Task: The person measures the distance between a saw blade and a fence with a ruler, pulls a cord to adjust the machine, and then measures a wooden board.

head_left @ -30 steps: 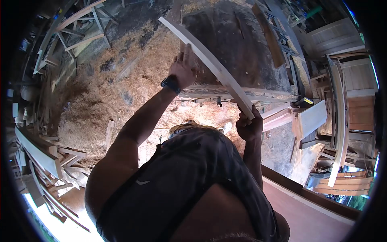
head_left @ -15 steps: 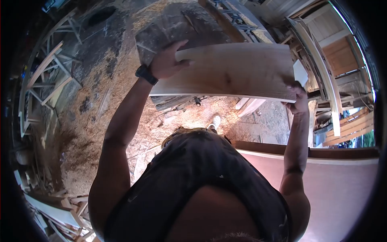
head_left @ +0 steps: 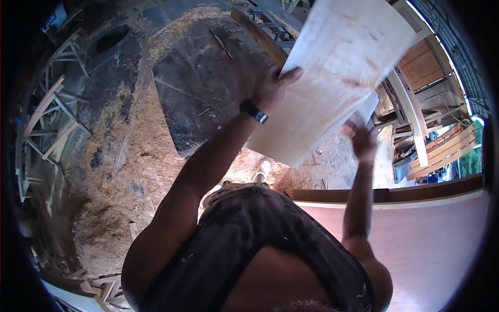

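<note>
A wide pale wooden board (head_left: 343, 67) with darker knots slants up toward the top right. My left hand (head_left: 273, 88), wearing a dark wristwatch, is closed on the board's left edge, its thumb over the near face. Close to the board's lower right edge is my right hand (head_left: 359, 139), its fingers smeared by motion. Just above that hand, a whitish flat piece (head_left: 368, 108) shows beside the board. Beneath and to the left lies a dark, dusty tabletop (head_left: 200, 88) with a thin sliver of wood (head_left: 222, 44) on it.
Wood shavings (head_left: 135, 171) cover much of the floor. A wooden frame (head_left: 60, 117) stands at the left. Long planks (head_left: 413, 117) lean at the right, near slatted boards (head_left: 444, 151). A large pinkish panel (head_left: 416, 239) with a brown edge lies close on my right.
The board has swung from lying nearly level across my front to a steep slant, its far end raised. My left hand moved right with it; my right hand moved left and lower.
</note>
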A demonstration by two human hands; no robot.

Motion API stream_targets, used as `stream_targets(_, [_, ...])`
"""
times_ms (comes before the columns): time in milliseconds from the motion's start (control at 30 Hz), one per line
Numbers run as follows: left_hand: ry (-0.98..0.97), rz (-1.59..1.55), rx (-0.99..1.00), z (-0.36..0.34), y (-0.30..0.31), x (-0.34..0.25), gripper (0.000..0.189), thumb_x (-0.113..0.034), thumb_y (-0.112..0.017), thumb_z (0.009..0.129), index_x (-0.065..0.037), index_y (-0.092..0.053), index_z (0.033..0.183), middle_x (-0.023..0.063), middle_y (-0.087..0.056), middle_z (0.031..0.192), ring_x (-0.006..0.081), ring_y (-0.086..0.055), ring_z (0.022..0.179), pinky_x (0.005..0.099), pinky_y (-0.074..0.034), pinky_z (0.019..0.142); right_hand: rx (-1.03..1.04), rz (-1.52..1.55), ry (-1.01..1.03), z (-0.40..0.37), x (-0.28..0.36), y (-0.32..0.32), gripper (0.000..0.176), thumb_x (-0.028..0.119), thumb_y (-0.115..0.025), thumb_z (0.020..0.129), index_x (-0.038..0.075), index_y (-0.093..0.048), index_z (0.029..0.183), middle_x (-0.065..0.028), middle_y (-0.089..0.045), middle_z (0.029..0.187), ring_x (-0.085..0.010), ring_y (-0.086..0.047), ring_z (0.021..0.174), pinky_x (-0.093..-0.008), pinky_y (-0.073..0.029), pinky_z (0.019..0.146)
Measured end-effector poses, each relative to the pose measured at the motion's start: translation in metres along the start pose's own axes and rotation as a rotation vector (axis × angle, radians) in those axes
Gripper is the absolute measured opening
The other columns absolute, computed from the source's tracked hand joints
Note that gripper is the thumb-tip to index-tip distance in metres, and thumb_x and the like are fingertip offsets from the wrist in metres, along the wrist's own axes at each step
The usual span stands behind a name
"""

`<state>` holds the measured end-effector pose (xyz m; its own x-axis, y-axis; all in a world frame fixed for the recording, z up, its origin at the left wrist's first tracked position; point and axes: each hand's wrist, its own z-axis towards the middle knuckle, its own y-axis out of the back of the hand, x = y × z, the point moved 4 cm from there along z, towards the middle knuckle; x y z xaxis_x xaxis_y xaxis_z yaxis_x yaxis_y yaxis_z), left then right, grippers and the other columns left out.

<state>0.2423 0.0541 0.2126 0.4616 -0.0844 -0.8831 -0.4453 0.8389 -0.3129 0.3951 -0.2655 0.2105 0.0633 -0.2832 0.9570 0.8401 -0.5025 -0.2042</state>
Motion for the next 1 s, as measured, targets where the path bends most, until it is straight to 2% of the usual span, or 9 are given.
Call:
stream_targets(67, [-0.030, -0.136, -0.245, -0.008, -0.011, 0.021, 0.041, -0.039, -0.062, 0.097, 0.000, -0.065, 0.085, -0.0006, -0.057, 0.076, 0.0105, -0.057, 0.073, 0.0307, -0.044, 0.055, -0.102, -0.097, -0.091, -0.057, -0.076, -0.010, 0.077, 0.053, -0.055, 0.095, -0.001, -0.036, 0.146, -0.0151, -0.048, 0.144, -0.0279, -0.044, 0.133, -0.0444, -0.033, 0.109])
stream_targets(167, [0.077, -0.397, -0.456, -0.036, -0.016, 0.063, 0.044, -0.041, -0.056, 0.100, 0.001, -0.065, 0.091, 0.0034, -0.063, 0.082, 0.0130, -0.061, 0.081, 0.0354, -0.047, 0.058, -0.635, -0.664, -0.114, -0.070, -0.060, -0.023, 0.038, 0.036, -0.062, 0.097, -0.001, -0.069, 0.103, -0.0013, -0.062, 0.084, -0.0115, -0.052, 0.077, -0.0276, -0.043, 0.073])
stream_targets(300, [0.519, 0.213, -0.430, -0.074, 0.015, 0.155, 0.057, -0.044, -0.042, 0.105, 0.008, -0.054, 0.125, 0.0178, -0.067, 0.114, 0.0270, -0.066, 0.101, 0.0348, -0.055, 0.088, -0.472, -1.130, -0.226, -0.066, -0.062, -0.020, 0.043, 0.038, -0.053, 0.102, 0.000, -0.070, 0.093, -0.0117, -0.064, 0.068, -0.0185, -0.053, 0.060, -0.0363, -0.045, 0.061])
stream_targets(433, [0.047, 0.308, -0.635, -0.092, 0.025, 0.238, 0.055, -0.048, -0.053, 0.098, 0.005, -0.066, 0.093, 0.0223, -0.070, 0.085, 0.0344, -0.067, 0.072, 0.0421, -0.054, 0.066, -0.469, -1.117, -0.162, -0.070, -0.088, -0.014, 0.033, 0.031, -0.061, 0.098, 0.002, -0.072, 0.108, -0.0161, -0.074, 0.088, -0.0156, -0.068, 0.078, -0.0323, -0.053, 0.073])
stream_targets(533, [1.057, 0.424, 0.175, -0.081, 0.030, 0.166, 0.059, -0.051, -0.067, 0.086, 0.006, -0.068, 0.100, 0.0220, -0.071, 0.086, 0.0353, -0.072, 0.087, 0.0455, -0.056, 0.078, -0.533, -0.805, -0.333, -0.069, -0.122, 0.015, 0.029, 0.026, -0.066, 0.095, 0.001, -0.073, 0.109, -0.0138, -0.075, 0.094, -0.0123, -0.067, 0.083, -0.0297, -0.053, 0.077])
stream_targets(633, [0.379, 1.256, 0.229, -0.079, 0.047, 0.164, 0.049, -0.038, -0.071, 0.085, 0.008, -0.067, 0.103, 0.0225, -0.070, 0.084, 0.0340, -0.071, 0.075, 0.0441, -0.057, 0.066, -0.502, -0.848, -0.265, -0.056, -0.152, 0.047, 0.023, 0.016, -0.063, 0.096, 0.002, -0.071, 0.112, -0.0143, -0.075, 0.096, -0.0179, -0.071, 0.088, -0.0298, -0.054, 0.077])
stream_targets(767, [-0.020, 1.368, -0.065, -0.069, 0.046, 0.175, 0.092, -0.046, -0.075, 0.079, 0.008, -0.035, 0.142, 0.0297, -0.055, 0.126, 0.0442, -0.054, 0.119, 0.0582, -0.041, 0.100, -0.323, -0.969, -0.269, -0.029, -0.169, 0.066, 0.023, 0.014, -0.064, 0.095, 0.003, -0.071, 0.115, -0.0153, -0.074, 0.098, -0.0185, -0.072, 0.088, -0.0313, -0.056, 0.077])
stream_targets(833, [0.150, 1.355, -0.019, -0.059, 0.042, 0.190, 0.095, -0.047, -0.073, 0.080, 0.008, -0.029, 0.145, 0.0298, -0.043, 0.138, 0.0445, -0.041, 0.129, 0.0625, -0.031, 0.105, -0.115, -1.247, 0.168, -0.013, -0.162, 0.061, 0.024, 0.015, -0.066, 0.093, 0.006, -0.072, 0.113, -0.0131, -0.075, 0.094, -0.0166, -0.070, 0.079, -0.0287, -0.054, 0.072])
stream_targets(1000, [0.371, 1.414, 0.050, -0.038, 0.037, 0.203, 0.096, -0.053, -0.058, 0.089, 0.010, -0.018, 0.149, 0.0258, -0.026, 0.156, 0.0419, -0.021, 0.145, 0.0696, -0.016, 0.111, -0.296, -1.077, -0.189, 0.019, -0.172, 0.075, 0.041, 0.025, -0.071, 0.090, 0.009, -0.065, 0.128, -0.0206, -0.072, 0.094, -0.0178, -0.070, 0.076, -0.0308, -0.054, 0.069])
